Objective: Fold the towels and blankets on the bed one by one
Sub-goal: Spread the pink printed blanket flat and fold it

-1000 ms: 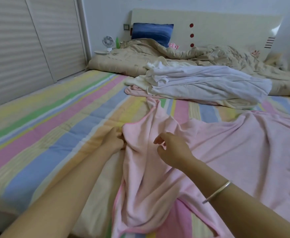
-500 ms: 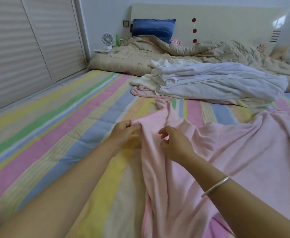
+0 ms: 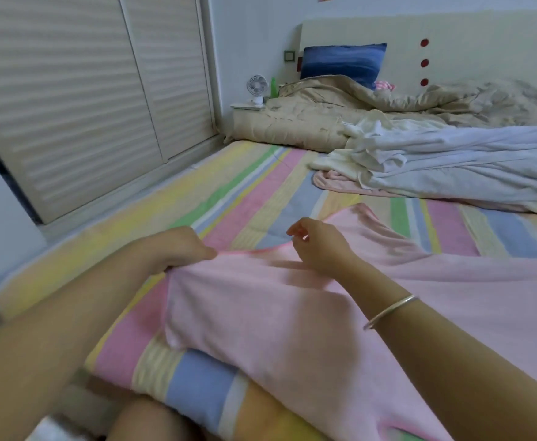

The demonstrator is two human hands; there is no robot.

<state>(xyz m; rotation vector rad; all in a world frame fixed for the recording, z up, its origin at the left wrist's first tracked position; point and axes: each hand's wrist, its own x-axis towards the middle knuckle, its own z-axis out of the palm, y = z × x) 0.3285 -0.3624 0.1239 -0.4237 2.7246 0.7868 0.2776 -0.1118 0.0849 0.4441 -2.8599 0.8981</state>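
Observation:
A pink blanket (image 3: 292, 313) lies spread over the near right part of the striped bed (image 3: 244, 192). My left hand (image 3: 181, 246) pinches its top edge near the left corner, and the edge is drawn taut. My right hand (image 3: 318, 246) hovers just above the same edge further right, its fingers loosely curled and holding nothing. A silver bangle (image 3: 388, 311) sits on my right wrist. Further back lies a crumpled pile of white and cream towels (image 3: 445, 160) on top of another pink cloth (image 3: 334, 183).
A beige quilt (image 3: 324, 122) lies bunched at the head of the bed, with a blue pillow (image 3: 343, 63) against the headboard (image 3: 451, 36). A small white fan (image 3: 257, 87) and a green bottle (image 3: 273, 87) stand in the corner. Slatted wardrobe doors (image 3: 85, 90) run along the left.
My left hand has pulled the blanket's edge out to the left, flattening the bunched cloth. My right hand has let go of the fold and lifted off. The view has swung left.

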